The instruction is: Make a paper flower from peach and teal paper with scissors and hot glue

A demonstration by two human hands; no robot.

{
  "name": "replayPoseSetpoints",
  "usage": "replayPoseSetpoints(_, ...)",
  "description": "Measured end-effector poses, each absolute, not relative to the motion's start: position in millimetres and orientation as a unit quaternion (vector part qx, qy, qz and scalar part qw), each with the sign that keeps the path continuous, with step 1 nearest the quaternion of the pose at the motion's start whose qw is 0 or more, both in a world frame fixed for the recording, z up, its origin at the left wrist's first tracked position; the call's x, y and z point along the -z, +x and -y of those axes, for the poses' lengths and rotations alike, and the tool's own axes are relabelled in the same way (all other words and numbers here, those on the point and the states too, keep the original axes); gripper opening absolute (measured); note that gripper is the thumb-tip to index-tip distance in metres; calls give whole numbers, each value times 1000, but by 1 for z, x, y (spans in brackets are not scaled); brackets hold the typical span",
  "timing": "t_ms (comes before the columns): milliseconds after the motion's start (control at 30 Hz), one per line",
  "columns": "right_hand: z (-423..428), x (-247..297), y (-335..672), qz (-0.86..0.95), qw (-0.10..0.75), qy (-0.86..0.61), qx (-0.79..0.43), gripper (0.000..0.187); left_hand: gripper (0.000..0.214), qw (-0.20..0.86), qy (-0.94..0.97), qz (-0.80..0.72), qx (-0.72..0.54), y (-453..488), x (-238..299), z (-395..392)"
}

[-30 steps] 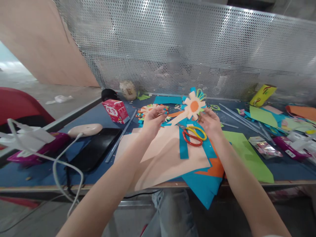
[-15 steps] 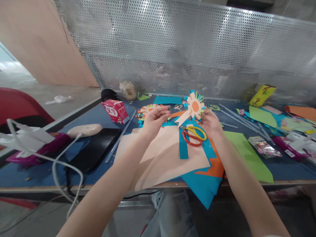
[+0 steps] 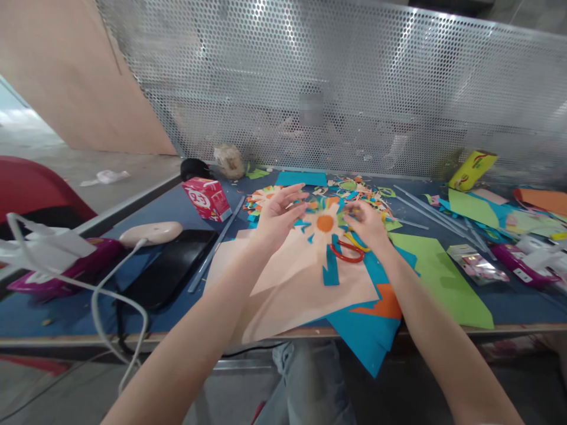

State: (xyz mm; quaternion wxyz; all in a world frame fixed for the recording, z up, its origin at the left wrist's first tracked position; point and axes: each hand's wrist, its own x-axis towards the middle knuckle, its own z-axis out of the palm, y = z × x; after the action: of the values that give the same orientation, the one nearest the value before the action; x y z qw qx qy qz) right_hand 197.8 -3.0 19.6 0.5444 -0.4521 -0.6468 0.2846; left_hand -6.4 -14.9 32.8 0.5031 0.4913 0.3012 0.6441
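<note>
We can't read the pink box's (image 3: 207, 199) white lettering. Our right hand's (image 3: 367, 223) fingers pinch 1 peach-petalled, orange-centred flower (image 3: 325, 223) above the table (image 3: 163, 212); our left hand's (image 3: 275, 221) fingers, parted, hold nothing.

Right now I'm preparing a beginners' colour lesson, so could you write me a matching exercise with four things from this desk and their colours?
Things:
1. Paper flower's centre
2. Scissors' handles
3. Phone-like slab
4. Charging cable

Colours:
A. Black
B. White
C. Orange
D. Red and yellow

Pairs: 1-C, 2-D, 3-A, 4-B
</note>
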Motion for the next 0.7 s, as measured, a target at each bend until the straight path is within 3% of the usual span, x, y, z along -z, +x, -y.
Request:
replayPoseSetpoints(67,12,-23,192,710,531,-443,-134,19,43,484,521,-300,-636,-3,-31,18)
replayPoseSetpoints(133,21,-27,186,755,498,-416,-89,13,38,469,555,-290,-623,1,-30,22)
replayPoseSetpoints(300,30,-29,180,796,453,-389,-99,11,27,459,600,-294,-586,11,-28,30)
replayPoseSetpoints(700,30,-27,179,777,457,-411,-138,10,20,426,613,-314,-586,14,-17,26)
